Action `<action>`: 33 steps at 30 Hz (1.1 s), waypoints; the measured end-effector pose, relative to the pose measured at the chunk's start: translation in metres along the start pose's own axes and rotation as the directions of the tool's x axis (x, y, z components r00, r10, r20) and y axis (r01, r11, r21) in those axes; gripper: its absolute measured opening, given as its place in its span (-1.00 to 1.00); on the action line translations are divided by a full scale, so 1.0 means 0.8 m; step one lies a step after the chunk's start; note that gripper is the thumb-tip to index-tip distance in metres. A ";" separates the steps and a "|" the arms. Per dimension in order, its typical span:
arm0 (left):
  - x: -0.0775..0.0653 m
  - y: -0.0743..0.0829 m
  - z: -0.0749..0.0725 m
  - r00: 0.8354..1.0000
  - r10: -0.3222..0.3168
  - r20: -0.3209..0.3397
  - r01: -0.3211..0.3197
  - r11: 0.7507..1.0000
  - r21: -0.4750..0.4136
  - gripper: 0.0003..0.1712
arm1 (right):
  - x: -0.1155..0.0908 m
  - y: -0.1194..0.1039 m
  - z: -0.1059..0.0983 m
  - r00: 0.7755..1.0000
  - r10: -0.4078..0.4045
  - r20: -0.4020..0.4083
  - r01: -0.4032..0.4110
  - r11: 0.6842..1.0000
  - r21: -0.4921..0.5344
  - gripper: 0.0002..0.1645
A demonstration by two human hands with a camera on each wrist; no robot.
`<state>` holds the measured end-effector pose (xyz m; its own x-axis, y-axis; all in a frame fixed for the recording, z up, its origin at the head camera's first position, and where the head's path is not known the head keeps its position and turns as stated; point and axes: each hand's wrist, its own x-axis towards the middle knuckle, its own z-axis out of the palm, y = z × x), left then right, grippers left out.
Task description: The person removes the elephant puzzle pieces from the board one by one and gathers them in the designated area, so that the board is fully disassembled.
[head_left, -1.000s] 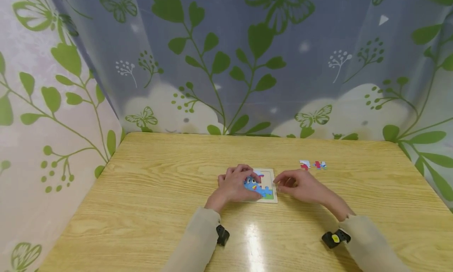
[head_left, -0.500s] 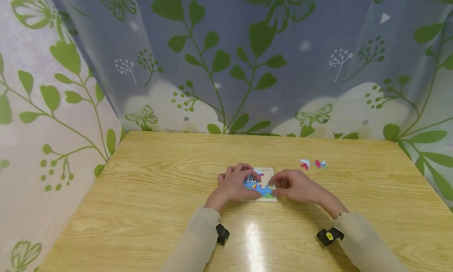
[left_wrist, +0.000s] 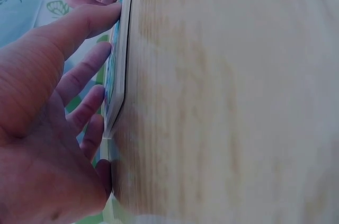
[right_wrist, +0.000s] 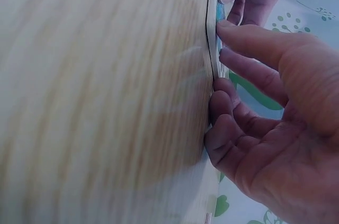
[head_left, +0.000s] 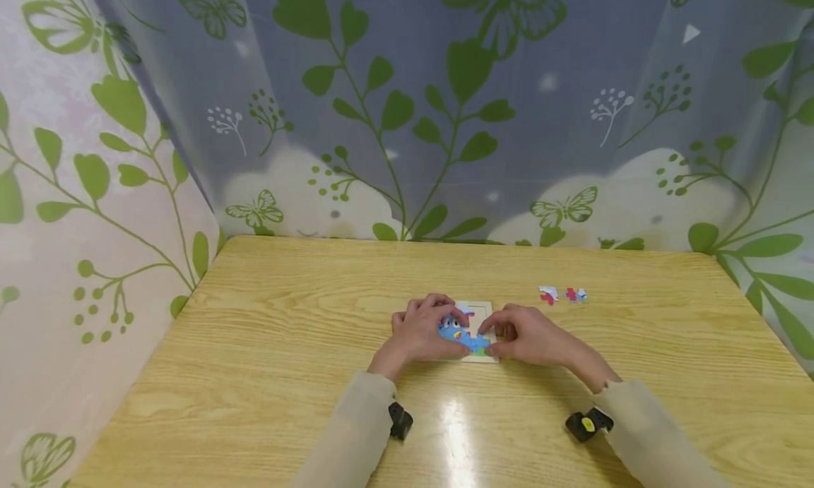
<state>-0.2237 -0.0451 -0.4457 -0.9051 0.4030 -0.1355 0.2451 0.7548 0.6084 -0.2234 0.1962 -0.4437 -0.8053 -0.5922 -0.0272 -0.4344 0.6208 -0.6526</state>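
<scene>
Finding one puzzle board lying flat on bench, picture's top pointing away, long axis obscured. Counting two loose pieces beyond right hand. Noting left hand resting on board, fingers wide; right fingers narrow, grip indeterminable.

A light yellowish-brown table with wavy wood grain (a bright streak of reflected light runs down its near part) carries 1 pale-rimmed puzzle tray, lying flat. Farther back, to its right, loose red, white and blue puzzle pieces lie at 2 neighbouring spots.
</scene>
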 end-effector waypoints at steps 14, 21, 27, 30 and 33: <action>0.000 0.000 0.000 1.000 -0.009 0.001 0.009 1.000 0.002 -0.64 | 0.005 -0.006 0.003 1.000 0.031 -0.004 -0.030 0.999 0.030 -0.72; 0.001 0.000 0.000 1.000 -0.009 0.002 0.009 1.000 0.003 -0.63 | 0.007 -0.005 0.006 0.996 0.092 0.009 -0.092 0.995 0.049 -0.72; 0.001 0.000 -0.001 1.000 -0.007 0.004 0.008 1.000 -0.007 -0.63 | 0.009 -0.007 0.007 0.992 0.124 0.014 -0.124 0.989 0.074 -0.73; 0.001 0.000 -0.001 1.000 -0.009 0.007 0.009 1.000 -0.005 -0.62 | 0.009 -0.008 0.008 0.992 0.126 0.012 -0.126 0.988 0.089 -0.72; 0.000 0.000 -0.001 1.000 -0.012 0.008 0.012 1.000 -0.001 -0.62 | 0.009 -0.007 0.009 0.993 0.122 0.009 -0.122 0.987 0.101 -0.71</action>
<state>-0.2241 -0.0452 -0.4449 -0.9052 0.3981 -0.1490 0.2340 0.7593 0.6072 -0.2238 0.1848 -0.4456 -0.8486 -0.5168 -0.1129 -0.2902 0.6332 -0.7175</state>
